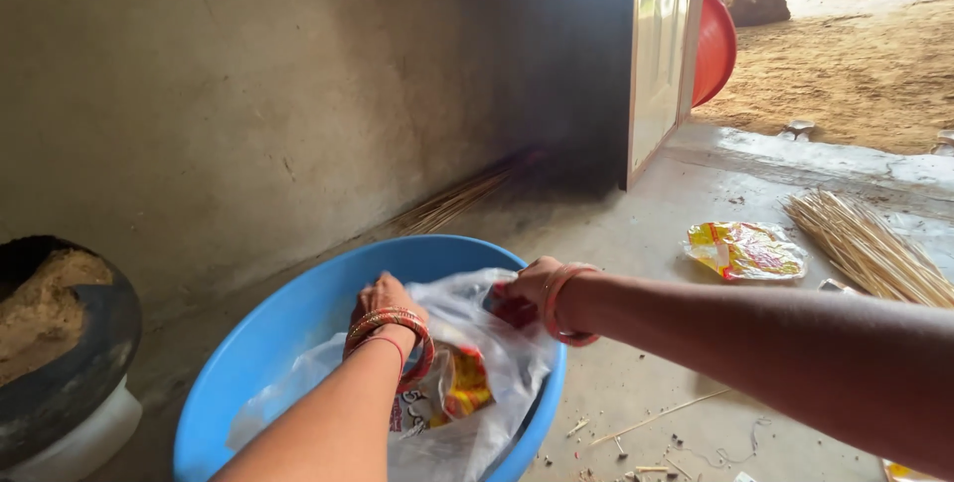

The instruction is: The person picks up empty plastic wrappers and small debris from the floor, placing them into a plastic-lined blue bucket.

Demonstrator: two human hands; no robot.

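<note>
Head view: both hands, left hand (383,301) and right hand (527,283), grip closed on a thin clear plastic bag (467,383) over the blue basin (288,323); it looks light, limp, slippery, best pinched at its gathered top edge.

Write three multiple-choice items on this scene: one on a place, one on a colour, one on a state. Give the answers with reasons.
1. Where does the clear plastic bag lie?
A. in the basin
B. on the bundle of sticks
C. by the door

2. What colour is the basin?
A. red
B. blue
C. black

3. What are the hands doing?
A. hanging free
B. both gripping the bag
C. one lifting the flat wrapper from the floor

Answers:
1 A, the bag sits inside the basin's rim.
2 B, its wall and rim are blue.
3 B, the left hand and the right hand both close on the bag's top edge; the yellow wrapper lies untouched on the floor.
</note>
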